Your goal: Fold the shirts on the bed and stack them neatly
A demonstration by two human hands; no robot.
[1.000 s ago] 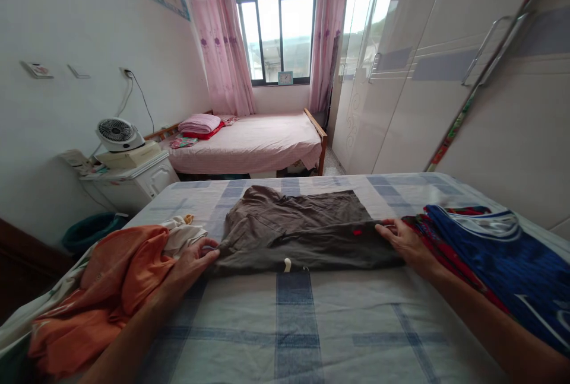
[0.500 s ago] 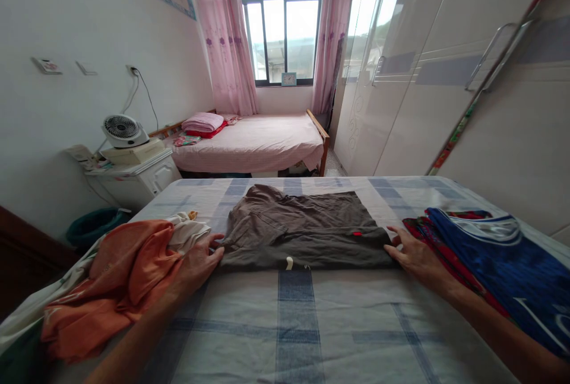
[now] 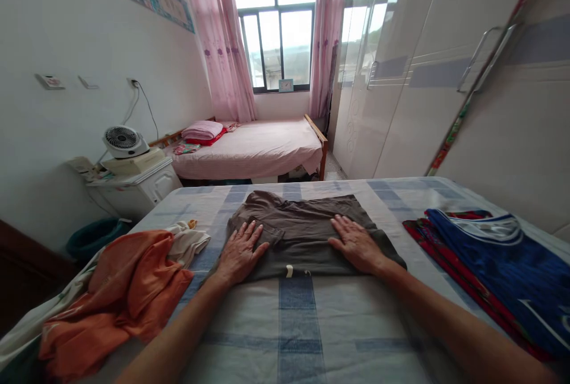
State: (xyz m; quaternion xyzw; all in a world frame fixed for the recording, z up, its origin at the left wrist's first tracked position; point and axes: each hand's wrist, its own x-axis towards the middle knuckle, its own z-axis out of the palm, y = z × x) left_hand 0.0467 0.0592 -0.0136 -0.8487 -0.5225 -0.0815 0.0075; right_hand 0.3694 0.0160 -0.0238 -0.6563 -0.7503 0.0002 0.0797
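A dark grey-brown T-shirt point(image 3: 307, 224), folded over along its near side, lies on the checked bedsheet point(image 3: 338, 319) in front of me. Flat on its left part rests my left hand point(image 3: 240, 252), fingers stretched out. My right hand point(image 3: 357, 244) is spread palm down on the right part of the shirt. Neither hand grips the cloth. Small light print marks show along the shirt's near edge. What lies under my palms is hidden.
Crumpled orange clothing point(image 3: 120, 295) lies at the left beside a cream garment point(image 3: 189, 241). To the right sits a stack with a blue jersey point(image 3: 503, 271) over red patterned cloth point(image 3: 427, 241). Beyond are a pink bed point(image 3: 267, 146), a wardrobe point(image 3: 401, 123) and a fan point(image 3: 123, 140).
Both hands have moved inward from the shirt's side edges, which they were holding, and now lie flat on top of it. The near fold looks flatter, and the red mark is out of sight.
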